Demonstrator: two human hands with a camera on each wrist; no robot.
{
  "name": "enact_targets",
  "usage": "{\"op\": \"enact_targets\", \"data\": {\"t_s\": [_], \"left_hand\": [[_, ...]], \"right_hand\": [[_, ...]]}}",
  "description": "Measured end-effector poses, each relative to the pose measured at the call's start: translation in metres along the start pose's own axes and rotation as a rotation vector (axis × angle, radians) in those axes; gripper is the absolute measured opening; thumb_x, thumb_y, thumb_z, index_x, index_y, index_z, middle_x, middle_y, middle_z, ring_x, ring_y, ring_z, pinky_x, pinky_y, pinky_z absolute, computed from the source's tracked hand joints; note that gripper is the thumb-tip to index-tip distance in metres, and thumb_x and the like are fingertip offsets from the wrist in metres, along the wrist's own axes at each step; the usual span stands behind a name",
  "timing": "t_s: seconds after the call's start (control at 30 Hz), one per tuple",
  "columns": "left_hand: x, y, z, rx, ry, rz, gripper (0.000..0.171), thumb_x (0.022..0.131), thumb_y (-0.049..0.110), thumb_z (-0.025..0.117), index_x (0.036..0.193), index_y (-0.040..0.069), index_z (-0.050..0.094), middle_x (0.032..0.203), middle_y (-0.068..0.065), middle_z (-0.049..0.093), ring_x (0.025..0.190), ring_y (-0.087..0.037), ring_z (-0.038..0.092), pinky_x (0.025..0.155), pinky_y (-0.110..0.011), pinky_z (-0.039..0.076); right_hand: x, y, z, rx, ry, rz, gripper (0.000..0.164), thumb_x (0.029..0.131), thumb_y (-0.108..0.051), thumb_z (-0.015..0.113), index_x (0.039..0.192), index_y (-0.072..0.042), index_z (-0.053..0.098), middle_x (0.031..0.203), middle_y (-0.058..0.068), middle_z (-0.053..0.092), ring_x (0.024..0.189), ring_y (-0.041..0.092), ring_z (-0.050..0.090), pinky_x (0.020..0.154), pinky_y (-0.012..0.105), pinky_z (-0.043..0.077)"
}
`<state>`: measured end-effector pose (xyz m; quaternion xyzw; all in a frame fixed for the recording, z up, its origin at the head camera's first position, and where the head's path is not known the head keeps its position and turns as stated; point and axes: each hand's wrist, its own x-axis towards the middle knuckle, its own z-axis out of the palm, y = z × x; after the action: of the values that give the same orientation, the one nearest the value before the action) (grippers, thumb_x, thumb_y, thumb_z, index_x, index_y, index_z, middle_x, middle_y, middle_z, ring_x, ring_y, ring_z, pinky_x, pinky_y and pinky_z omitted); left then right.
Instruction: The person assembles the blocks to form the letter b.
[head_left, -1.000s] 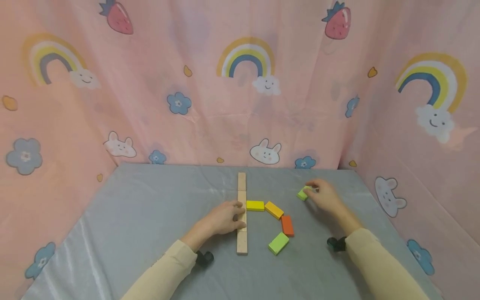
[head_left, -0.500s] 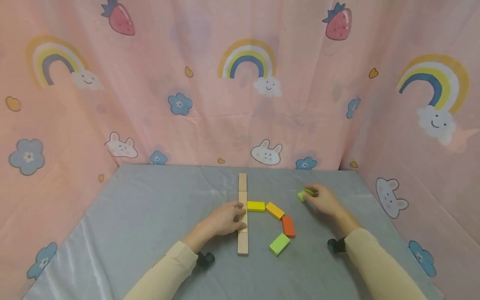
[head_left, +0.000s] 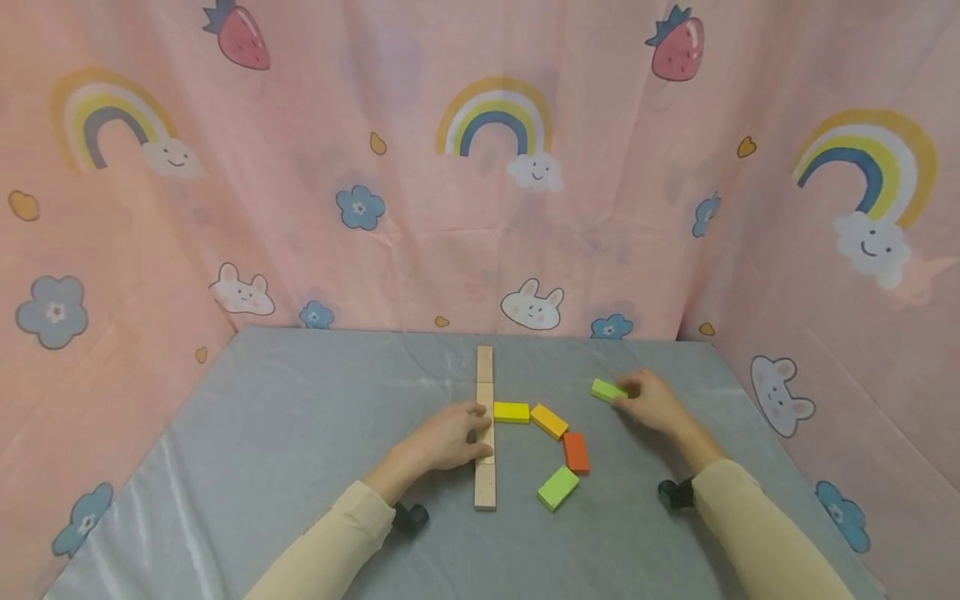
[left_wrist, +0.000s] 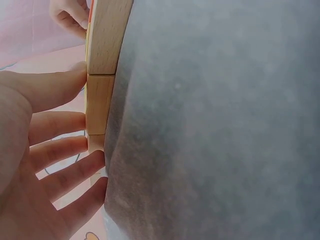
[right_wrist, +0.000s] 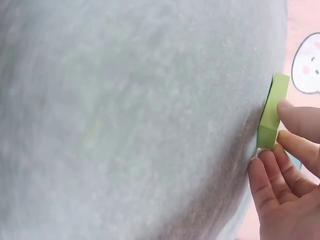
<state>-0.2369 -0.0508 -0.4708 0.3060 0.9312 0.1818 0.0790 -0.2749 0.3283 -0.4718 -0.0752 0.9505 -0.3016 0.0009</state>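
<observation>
My left hand lies over the row of plain wooden blocks, its spread fingers and thumb touching the middle of the row. In the left wrist view the fingertips rest along the blocks' upper edge. At the back right my right hand pinches one end of a light green block between thumb and fingers. Seen from the right wrist, the thumb lies on that green block while the other fingertips are at its near end and the cloth.
From the wooden row a curve runs right: a yellow block, an amber block, a red-orange block and another light green block. Grey cloth covers the table. A pink patterned curtain hangs behind.
The green block at my right hand has turned, so its long side now points left out of the fingers. My left hand and the other blocks stay put.
</observation>
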Motion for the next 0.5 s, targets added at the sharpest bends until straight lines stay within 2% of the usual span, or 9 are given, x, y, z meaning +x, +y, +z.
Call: {"op": "enact_targets", "data": {"t_s": [0.23, 0.5], "left_hand": [[-0.0007, 0.0002, 0.0003, 0.003, 0.001, 0.009, 0.056, 0.096, 0.039, 0.072, 0.141, 0.007, 0.062, 0.149, -0.008, 0.052, 0.135, -0.029, 0.051, 0.108, -0.043, 0.045], [-0.0015, 0.0001, -0.0012, -0.012, 0.013, 0.022, 0.055, 0.096, 0.037, 0.072, 0.140, 0.005, 0.062, 0.149, -0.010, 0.052, 0.134, -0.030, 0.051, 0.109, -0.044, 0.045]], "right_hand": [[-0.0008, 0.0010, 0.0005, 0.016, -0.005, 0.041, 0.039, 0.094, -0.015, 0.071, 0.121, 0.012, 0.065, 0.111, 0.025, 0.063, 0.099, 0.036, 0.058, 0.086, 0.051, 0.052], [-0.0055, 0.0025, -0.0026, 0.036, -0.027, 0.016, 0.037, 0.092, -0.019, 0.076, 0.116, 0.009, 0.069, 0.107, 0.021, 0.067, 0.095, 0.032, 0.059, 0.079, 0.042, 0.053]]}}
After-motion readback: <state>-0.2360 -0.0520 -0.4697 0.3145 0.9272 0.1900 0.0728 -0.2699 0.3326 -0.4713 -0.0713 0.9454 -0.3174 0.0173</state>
